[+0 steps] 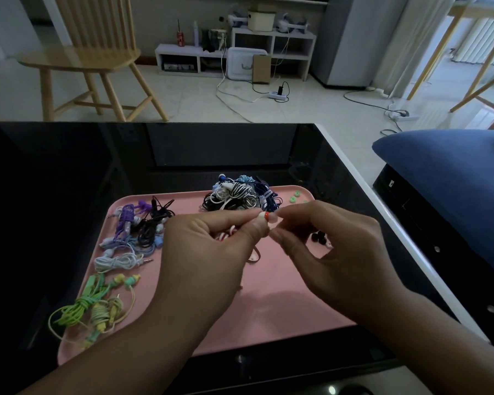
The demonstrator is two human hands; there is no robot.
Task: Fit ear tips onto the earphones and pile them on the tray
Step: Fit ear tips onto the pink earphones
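Both hands are raised together above the middle of the pink tray (283,309), which sits on the glossy black counter (69,172). The left hand (211,252) pinches a red-and-white earbud (264,216) between thumb and forefinger, its nozzle turned toward the other hand; the striped red-and-white cable (226,235) shows beneath the palm. The right hand (325,246) meets it tip to tip, thumb and forefinger closed on what appears to be a pale ear tip (273,219) at the bud's end; the piece is too small to make out clearly. The remaining fingers of both hands are loosely curled and clear of the work.

Judgement: the bud is held steady in one hand so the other can press and seat the tip; the fitting is in progress, not finished.

Placement on the tray appears deliberate. Coiled sets lie along the left side: purple and black earphones (137,226), a white set (117,260), and green-yellow earphones (97,303), which overhang the tray's left rim. A tangled heap of earphones (237,195) sits at the far edge. Loose green ear tips (294,196) and black ear tips (318,236) lie at the right, near the fitting hand.
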